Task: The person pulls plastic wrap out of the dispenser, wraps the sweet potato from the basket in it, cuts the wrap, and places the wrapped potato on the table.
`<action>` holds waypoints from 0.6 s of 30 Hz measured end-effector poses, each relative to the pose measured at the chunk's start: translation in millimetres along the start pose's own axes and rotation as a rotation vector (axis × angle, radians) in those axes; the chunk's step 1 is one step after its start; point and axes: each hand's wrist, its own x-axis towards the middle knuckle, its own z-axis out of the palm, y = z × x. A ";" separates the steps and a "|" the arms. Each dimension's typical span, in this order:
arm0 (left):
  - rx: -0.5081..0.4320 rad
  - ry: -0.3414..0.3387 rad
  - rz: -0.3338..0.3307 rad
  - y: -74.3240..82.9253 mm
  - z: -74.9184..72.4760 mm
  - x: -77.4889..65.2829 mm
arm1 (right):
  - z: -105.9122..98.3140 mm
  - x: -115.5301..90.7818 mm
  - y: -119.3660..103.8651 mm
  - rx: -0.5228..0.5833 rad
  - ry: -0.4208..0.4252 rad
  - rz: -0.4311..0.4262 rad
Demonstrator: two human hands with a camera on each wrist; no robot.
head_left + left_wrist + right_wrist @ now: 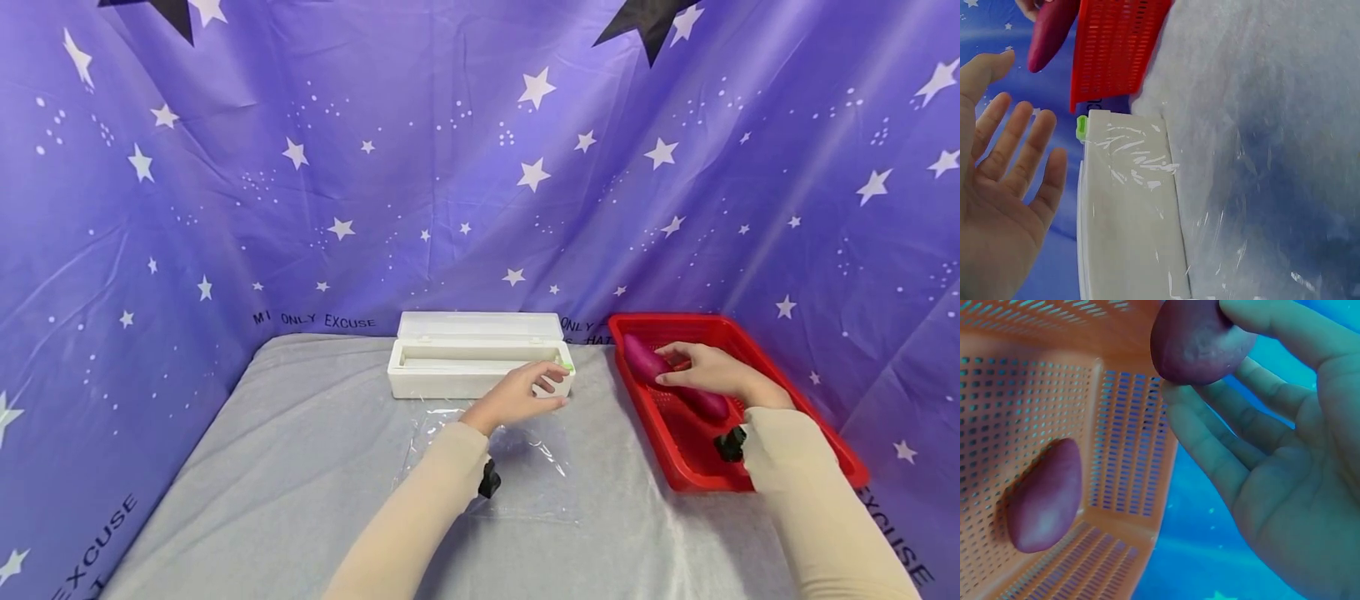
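One purple tuber (642,359) aloft!
Right hand (711,370) pinches it above the basket (654,433); left hand (516,396), fingers apart, near the white box (435,385).

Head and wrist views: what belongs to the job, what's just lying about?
Apparently in use:
tapered purple vegetable, in right hand
second purple vegetable, in red perforated plastic basket
long open white box
clear plastic film

Just surroundings:
blue starry curtain
grey cloth
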 end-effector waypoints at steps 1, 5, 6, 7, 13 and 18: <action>-0.009 0.007 -0.002 0.1 0.5 0.8 | 0.4 0.3 -2.8 -0.001 0.001 -0.006; -0.028 0.045 -0.007 1.0 2.5 3.7 | 2.2 1.3 -14.4 0.008 0.004 -0.035; -0.030 0.054 -0.008 1.6 2.9 4.1 | 2.9 1.5 -17.3 0.015 0.002 -0.042; -0.030 0.064 -0.009 2.1 3.3 4.5 | 3.5 1.4 -20.3 0.022 -0.002 -0.046; -0.013 0.097 0.020 3.8 5.9 8.6 | 9.4 3.1 -34.9 0.033 -0.026 -0.081; -0.035 0.118 0.002 9.3 9.2 12.1 | 18.9 8.1 -47.5 0.051 -0.061 -0.103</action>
